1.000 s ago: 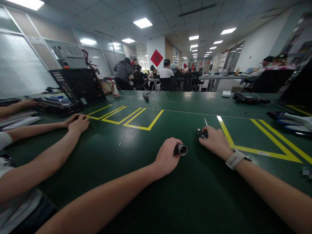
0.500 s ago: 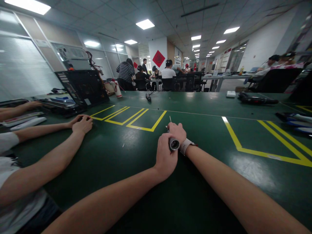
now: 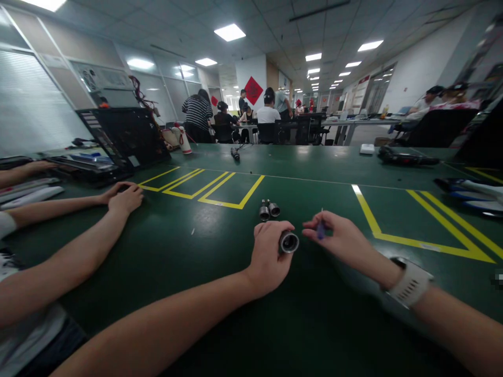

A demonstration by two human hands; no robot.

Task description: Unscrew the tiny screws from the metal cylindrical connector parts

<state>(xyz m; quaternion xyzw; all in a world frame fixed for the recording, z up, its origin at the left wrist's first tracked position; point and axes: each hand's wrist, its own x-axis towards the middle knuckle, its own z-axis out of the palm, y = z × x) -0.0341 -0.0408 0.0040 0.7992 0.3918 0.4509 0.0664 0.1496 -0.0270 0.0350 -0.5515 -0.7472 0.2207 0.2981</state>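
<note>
My left hand [image 3: 271, 259] is wrapped round a dark metal cylinder [image 3: 290, 242], whose round open end faces me. To the right, my right hand [image 3: 334, 233], with a pale watch on the wrist, pinches a small purple-handled tool [image 3: 321, 229] with a thin shaft pointing up. Just beyond my left hand, two more metal cylindrical parts [image 3: 264, 210] [image 3: 274, 209] rest side by side on the green table [image 3: 220, 251].
Yellow tape outlines [image 3: 241, 201] mark the table. At the left, a person's hands [image 3: 128, 199] rest near a black rack [image 3: 126, 136]. Farther back are a small dark part [image 3: 234, 154], a white box [image 3: 367, 149] and a black tool [image 3: 406, 157]. Blue-and-white items [image 3: 471, 193] lie at the right.
My right hand has moved right, away from my left hand, with the purple-handled tool. The two cylindrical parts beyond my left hand now show. My left hand still holds its cylinder.
</note>
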